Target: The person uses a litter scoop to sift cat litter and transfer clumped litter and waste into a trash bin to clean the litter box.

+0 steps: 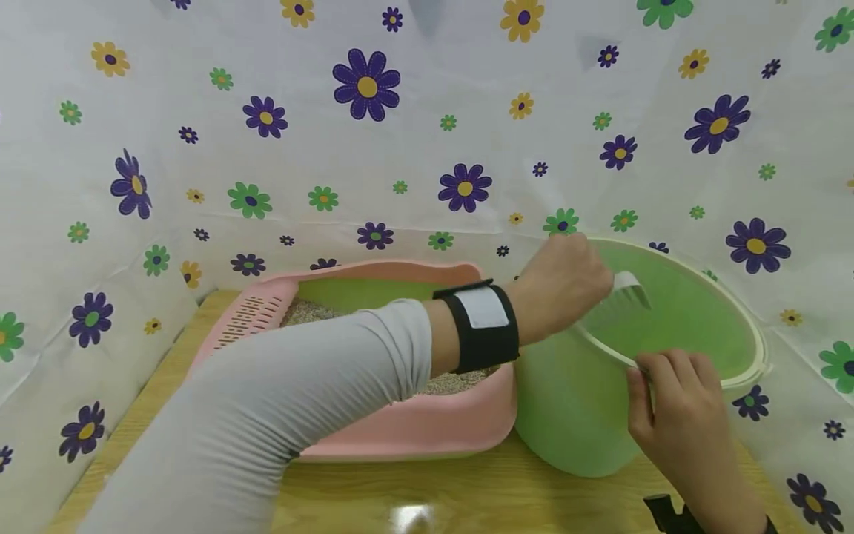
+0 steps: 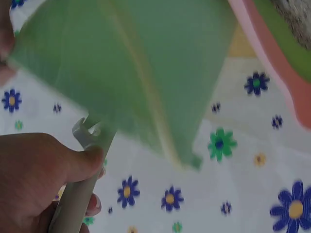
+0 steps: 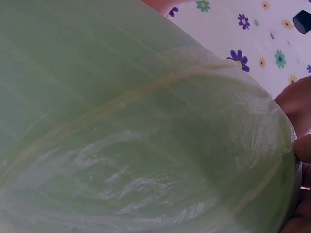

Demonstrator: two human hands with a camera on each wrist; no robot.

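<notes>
My left hand (image 1: 590,285), on a grey-sleeved arm crossing the pink litter box (image 1: 414,430), grips the handle of a whitish slotted scoop (image 1: 629,294). The scoop's head hangs inside the mouth of a tilted green bin (image 1: 574,404) lined with a green bag. In the left wrist view my thumb and fingers of the left hand (image 2: 90,179) curl round the scoop handle (image 2: 77,196) under the bin (image 2: 136,73). My right hand (image 1: 640,372) pinches the bin's near rim. The right wrist view is filled by the green bag (image 3: 136,121), with my fingertips (image 3: 302,148) at its right edge.
The litter box holds grey litter (image 1: 308,311), and a pink slotted sieve (image 1: 248,320) sits at its left end. Box and bin stand on a wooden tabletop (image 1: 467,497). A white cloth with a flower print (image 1: 367,85) surrounds the table on three sides.
</notes>
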